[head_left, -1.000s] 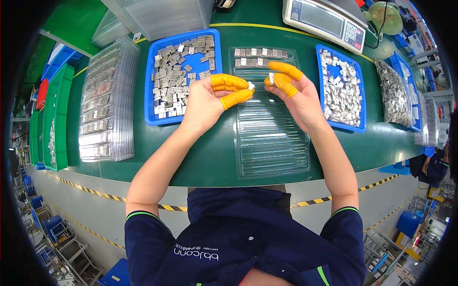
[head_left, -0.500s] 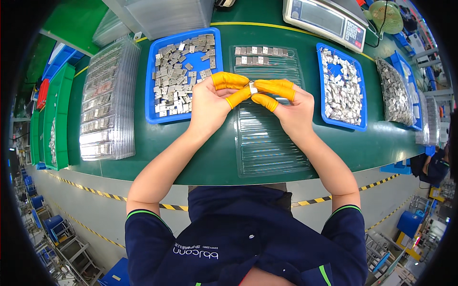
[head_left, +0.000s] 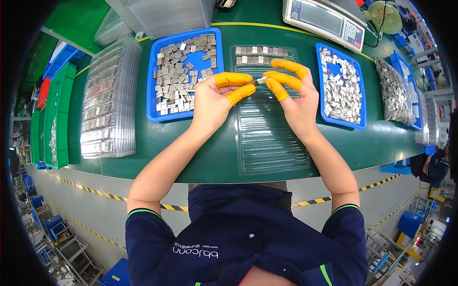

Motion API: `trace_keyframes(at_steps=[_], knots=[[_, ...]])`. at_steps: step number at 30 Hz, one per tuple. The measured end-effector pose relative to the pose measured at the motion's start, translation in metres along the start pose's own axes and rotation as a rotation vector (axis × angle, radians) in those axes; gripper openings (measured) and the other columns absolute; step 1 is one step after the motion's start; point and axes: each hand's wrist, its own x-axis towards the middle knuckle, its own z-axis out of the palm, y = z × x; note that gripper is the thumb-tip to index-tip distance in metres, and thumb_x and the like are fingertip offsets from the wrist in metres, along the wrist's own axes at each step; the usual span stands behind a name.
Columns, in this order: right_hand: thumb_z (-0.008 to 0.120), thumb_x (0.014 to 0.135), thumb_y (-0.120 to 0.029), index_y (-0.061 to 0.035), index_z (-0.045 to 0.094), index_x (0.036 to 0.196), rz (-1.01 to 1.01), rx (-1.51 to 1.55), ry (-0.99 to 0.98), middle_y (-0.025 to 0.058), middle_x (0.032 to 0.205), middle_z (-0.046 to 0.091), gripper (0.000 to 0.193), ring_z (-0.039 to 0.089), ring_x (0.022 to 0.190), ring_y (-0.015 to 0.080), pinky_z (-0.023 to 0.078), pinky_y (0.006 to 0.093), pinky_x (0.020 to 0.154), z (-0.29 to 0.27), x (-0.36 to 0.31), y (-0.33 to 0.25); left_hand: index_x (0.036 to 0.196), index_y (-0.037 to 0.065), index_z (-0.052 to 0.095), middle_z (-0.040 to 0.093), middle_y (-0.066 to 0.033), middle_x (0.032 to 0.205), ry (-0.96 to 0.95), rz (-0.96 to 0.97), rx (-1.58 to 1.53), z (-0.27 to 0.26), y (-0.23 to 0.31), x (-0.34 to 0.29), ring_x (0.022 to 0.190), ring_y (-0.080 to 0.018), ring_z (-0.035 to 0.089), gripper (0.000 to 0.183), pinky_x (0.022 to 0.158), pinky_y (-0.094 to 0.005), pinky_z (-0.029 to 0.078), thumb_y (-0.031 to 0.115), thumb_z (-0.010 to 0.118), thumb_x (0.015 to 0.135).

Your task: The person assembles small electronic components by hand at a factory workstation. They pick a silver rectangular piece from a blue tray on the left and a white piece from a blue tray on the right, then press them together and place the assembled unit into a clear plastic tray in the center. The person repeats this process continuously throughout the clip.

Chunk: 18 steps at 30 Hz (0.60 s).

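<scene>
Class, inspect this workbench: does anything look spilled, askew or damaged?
Nothing stands out. Metal pieces lie jumbled but inside the blue tray beside the left hand, and the two rows in the clear tray look straight.

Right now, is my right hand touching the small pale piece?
Touching: the head view shows the right hand with its yellow-covered thumb and finger meeting the small pale piece at their tips.

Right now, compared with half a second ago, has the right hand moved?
Yes. Against the clear tray, the right hand has moved forward, toward the rows of metal parts, and slightly right.
</scene>
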Motion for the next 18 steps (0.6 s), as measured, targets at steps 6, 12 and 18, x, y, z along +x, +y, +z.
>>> trace_keyframes(at_steps=[6,12,18], knots=[[0.069,0.072,-0.006,-0.0057,0.070,0.088,0.148,0.240,-0.165,0.0073,0.099,0.064,0.016,0.054,0.099,0.0199,0.041,0.0309,0.088,-0.001,0.000,0.003,0.093,-0.006,0.064,0.065,-0.0133,0.092,-0.027,-0.006,0.015,-0.001,0.001,0.000,0.084,-0.0177,0.064,0.019,0.080,-0.0272,0.051,-0.005,0.066,0.074],[0.070,0.071,-0.002,-0.0006,0.068,0.089,0.612,0.780,-0.468,0.0081,0.098,0.064,0.018,0.058,0.094,0.0170,0.044,0.0282,0.086,-0.012,0.007,0.004,0.090,-0.006,0.065,0.066,-0.0140,0.087,-0.225,-0.055,-0.094,-0.008,0.004,-0.002,0.077,-0.0196,0.065,0.017,0.073,-0.0284,0.053,-0.005,0.067,0.073],[0.070,0.072,-0.002,0.0003,0.068,0.088,0.564,0.642,-0.428,0.0077,0.094,0.064,0.017,0.059,0.087,0.0156,0.045,0.0276,0.083,-0.013,0.004,-0.002,0.090,-0.006,0.065,0.065,-0.0139,0.088,-0.237,-0.090,-0.097,-0.009,0.003,-0.002,0.076,-0.0201,0.065,0.017,0.071,-0.0279,0.053,-0.005,0.067,0.073]])
